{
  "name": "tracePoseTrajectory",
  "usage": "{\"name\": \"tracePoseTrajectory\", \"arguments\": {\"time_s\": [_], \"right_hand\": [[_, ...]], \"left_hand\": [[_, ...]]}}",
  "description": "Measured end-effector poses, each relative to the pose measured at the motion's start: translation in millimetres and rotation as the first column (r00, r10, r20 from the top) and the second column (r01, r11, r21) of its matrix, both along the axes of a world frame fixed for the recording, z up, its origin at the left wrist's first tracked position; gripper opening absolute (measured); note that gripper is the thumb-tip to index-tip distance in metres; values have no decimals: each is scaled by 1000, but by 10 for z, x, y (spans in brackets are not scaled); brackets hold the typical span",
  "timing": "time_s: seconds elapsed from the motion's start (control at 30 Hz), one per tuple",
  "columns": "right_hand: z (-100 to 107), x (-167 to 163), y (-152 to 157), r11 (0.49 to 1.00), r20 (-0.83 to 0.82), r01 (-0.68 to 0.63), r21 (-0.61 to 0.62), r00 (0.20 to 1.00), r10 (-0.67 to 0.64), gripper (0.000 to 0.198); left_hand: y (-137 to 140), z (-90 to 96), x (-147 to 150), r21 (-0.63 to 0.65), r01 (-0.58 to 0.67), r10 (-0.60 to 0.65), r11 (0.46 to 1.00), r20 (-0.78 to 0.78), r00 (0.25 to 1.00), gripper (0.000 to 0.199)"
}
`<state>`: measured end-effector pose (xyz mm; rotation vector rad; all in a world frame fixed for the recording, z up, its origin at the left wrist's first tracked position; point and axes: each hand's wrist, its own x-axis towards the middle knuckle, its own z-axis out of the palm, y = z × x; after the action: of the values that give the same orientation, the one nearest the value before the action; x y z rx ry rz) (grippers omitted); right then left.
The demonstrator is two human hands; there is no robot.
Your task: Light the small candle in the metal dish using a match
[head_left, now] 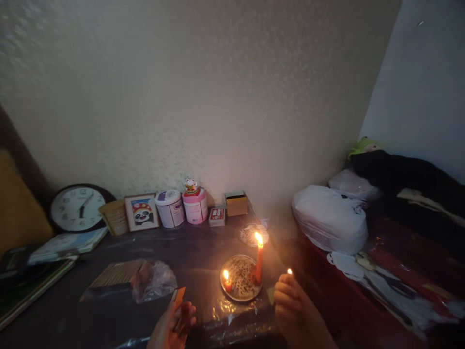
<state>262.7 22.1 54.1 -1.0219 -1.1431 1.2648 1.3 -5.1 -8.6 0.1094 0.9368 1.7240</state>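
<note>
My right hand (pixel 290 303) is closed, with a small flame (pixel 289 271) just above its fingers. The fingers hide most of the burning thing they hold. My left hand (pixel 178 322) has curled fingers and holds a small flat orange piece (pixel 179 296) upright; its kind is unclear. Between my hands and slightly farther off lies a round metal plate (pixel 222 290) with a patterned surface. A tall red candle (pixel 259 264) burns upright on its right side, and a short red candle (pixel 227 285) burns on its left. A yellowish flat piece (pixel 271 295) lies by my right hand.
A plastic bag (pixel 156 281) and brown bundle (pixel 116 274) lie left on the dark table. A clock (pixel 78 208), framed panda picture (pixel 142 212), two tubs (pixel 195 206) and small boxes (pixel 236 204) line the wall. White bags (pixel 329 218) stand right.
</note>
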Motion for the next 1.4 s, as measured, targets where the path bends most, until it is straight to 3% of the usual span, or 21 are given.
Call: {"name": "tracePoseTrajectory", "arguments": {"time_s": [0.1,0.17,0.33,0.53,0.6,0.73,0.9,1.07,1.4], "right_hand": [[-65,-50,-21,995,211,39,89,976,-57,33],[-121,-110,-31,998,263,32,46,964,-43,31],[-158,-133,16,991,132,-56,-123,989,72,41],[-76,-17,-17,976,-55,-147,-162,989,140,44],[-69,-20,-55,980,-30,-160,-116,987,158,44],[-105,-91,-90,993,229,-114,-44,966,121,35],[-93,-49,-30,988,28,-85,-127,996,89,49],[-108,-100,-67,998,262,-8,-60,965,23,36],[-112,-134,-50,989,104,-104,-101,988,114,38]], "left_hand": [[-10,34,34,-13,0,-1,1000,-27,1000,25],[-15,51,47,-23,-12,11,1000,-50,999,21],[-19,49,32,-8,-12,11,1000,-68,998,24],[-28,59,48,16,-13,14,1000,-60,998,26],[-33,74,71,21,-21,22,1000,-66,998,24],[-40,93,96,3,-28,29,1000,-67,997,23],[-38,105,87,-4,-22,22,1000,-45,999,22],[-27,94,80,3,-21,21,1000,-54,998,20],[-23,70,56,6,-14,14,1000,-43,999,23]]}}
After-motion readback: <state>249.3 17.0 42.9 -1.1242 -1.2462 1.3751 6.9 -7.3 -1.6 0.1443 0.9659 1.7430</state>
